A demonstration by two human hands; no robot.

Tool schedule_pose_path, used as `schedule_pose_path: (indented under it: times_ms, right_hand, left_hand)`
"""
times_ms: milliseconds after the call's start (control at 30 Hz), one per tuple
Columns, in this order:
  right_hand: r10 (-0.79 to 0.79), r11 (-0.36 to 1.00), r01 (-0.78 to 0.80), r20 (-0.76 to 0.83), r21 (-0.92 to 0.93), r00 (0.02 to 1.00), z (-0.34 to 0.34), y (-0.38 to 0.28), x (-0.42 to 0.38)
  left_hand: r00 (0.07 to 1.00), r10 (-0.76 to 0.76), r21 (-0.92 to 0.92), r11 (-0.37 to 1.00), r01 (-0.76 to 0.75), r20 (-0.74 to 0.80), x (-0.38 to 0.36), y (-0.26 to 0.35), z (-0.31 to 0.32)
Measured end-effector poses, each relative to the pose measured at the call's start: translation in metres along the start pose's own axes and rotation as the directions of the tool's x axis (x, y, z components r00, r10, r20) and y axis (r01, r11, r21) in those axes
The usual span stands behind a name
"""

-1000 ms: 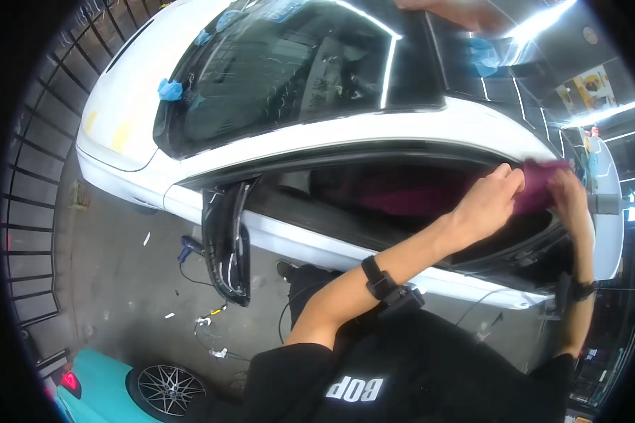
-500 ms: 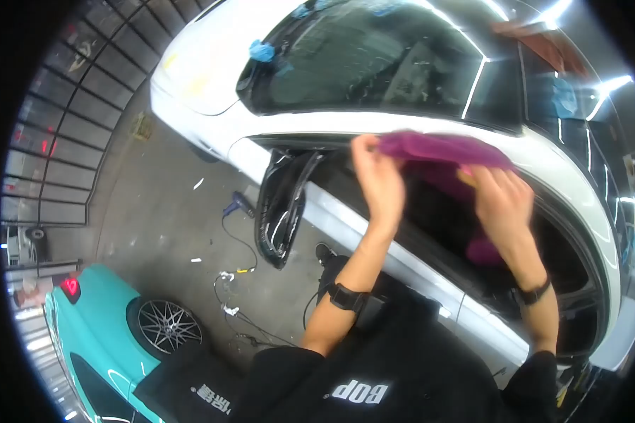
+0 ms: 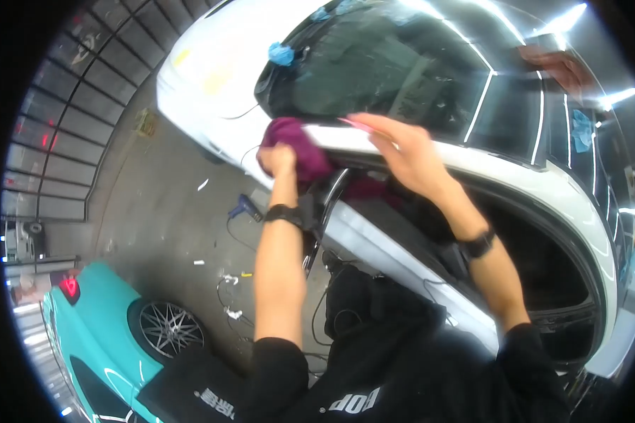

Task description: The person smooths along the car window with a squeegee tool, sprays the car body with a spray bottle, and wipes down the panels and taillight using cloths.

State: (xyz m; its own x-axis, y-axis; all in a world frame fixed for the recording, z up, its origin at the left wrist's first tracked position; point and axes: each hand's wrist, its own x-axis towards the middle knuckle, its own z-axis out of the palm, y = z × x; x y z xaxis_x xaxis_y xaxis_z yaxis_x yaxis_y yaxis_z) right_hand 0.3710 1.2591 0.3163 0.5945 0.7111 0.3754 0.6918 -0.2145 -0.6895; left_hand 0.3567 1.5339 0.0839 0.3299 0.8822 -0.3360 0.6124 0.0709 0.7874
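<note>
A purple cloth (image 3: 293, 141) is bunched in my left hand (image 3: 281, 161), whose fingers are closed on it near the front end of the white car's side window frame. Part of the cloth hangs over the black side mirror area. My right hand (image 3: 410, 154) is above the roof pillar beside the windshield (image 3: 374, 63), with a thin pink flat tool (image 3: 356, 125) pinched at its fingertips. The tool is mostly hidden and blurred. Below both hands is the white car's door (image 3: 395, 243) with its dark window opening.
Blue crumpled cloths (image 3: 281, 54) lie by the windshield, and a brown cloth (image 3: 557, 67) rests on the dark roof. On the floor is a blue heat gun (image 3: 244, 208) with its cord. A teal car (image 3: 95, 303) stands at lower left, and a dark grating (image 3: 85, 113) runs along the left.
My left hand has carried the purple cloth forward to the left, toward the mirror. My right hand has let go of the cloth and moved left and up, pink tool in its fingers.
</note>
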Motion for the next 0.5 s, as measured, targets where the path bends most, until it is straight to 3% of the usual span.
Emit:
schedule_pose_path:
  times_ms: [33,67,100,133,233,267,333,367,400,467,500]
  right_hand:
    - [0.019,1.0,-0.019,-0.064,-0.008,0.998,-0.02,-0.004,-0.015]
    - [0.133,0.991,-0.131,-0.114,0.02,0.985,-0.04,-0.017,-0.035]
    - [0.095,0.988,-0.113,-0.173,-0.102,0.98,-0.058,-0.012,-0.06]
    - [0.227,0.972,-0.235,-0.222,-0.011,0.948,-0.073,-0.01,-0.089]
    - [0.47,0.882,-0.381,-0.474,0.277,0.744,-0.097,-0.019,-0.166]
    - [0.44,0.898,-0.369,-0.523,0.242,0.73,-0.106,-0.018,-0.192]
    - [0.411,0.912,-0.312,-0.631,0.268,0.658,-0.12,-0.016,-0.234]
    - [0.404,0.911,-0.328,-0.693,0.248,0.597,-0.13,-0.019,-0.244]
    - [0.339,0.931,-0.318,-0.751,0.18,0.567,-0.143,-0.016,-0.256]
    - [0.186,0.94,-0.34,-0.863,0.018,0.469,-0.182,-0.007,-0.28]
    - [0.155,0.931,-0.364,-0.916,0.011,0.369,-0.203,-0.003,-0.287]
  left_hand:
    - [0.97,-0.005,-0.19,0.98,0.052,0.242,0.022,-0.041,0.001]
    - [0.929,0.019,-0.271,0.958,0.089,0.37,0.037,-0.049,0.012]
    - [0.87,0.042,-0.337,0.93,0.146,0.491,0.051,-0.056,0.022]
    - [0.877,-0.231,-0.275,0.889,0.366,0.421,0.057,-0.037,0.03]
    - [0.886,-0.443,-0.286,0.839,0.463,0.137,0.031,0.022,0.044]
    - [0.938,-0.343,-0.234,0.908,0.347,0.057,0.007,0.041,0.04]
    - [0.996,0.026,-0.042,0.999,-0.023,0.086,-0.015,0.045,0.039]
    - [0.919,0.313,0.067,0.939,-0.338,0.24,-0.025,0.047,0.037]
    - [0.736,0.537,0.119,0.769,-0.628,0.413,-0.036,0.048,0.034]
    - [0.554,0.743,-0.006,0.6,-0.8,0.375,-0.133,0.078,0.012]
    - [0.441,0.804,-0.056,0.501,-0.864,0.398,-0.17,0.088,0.004]
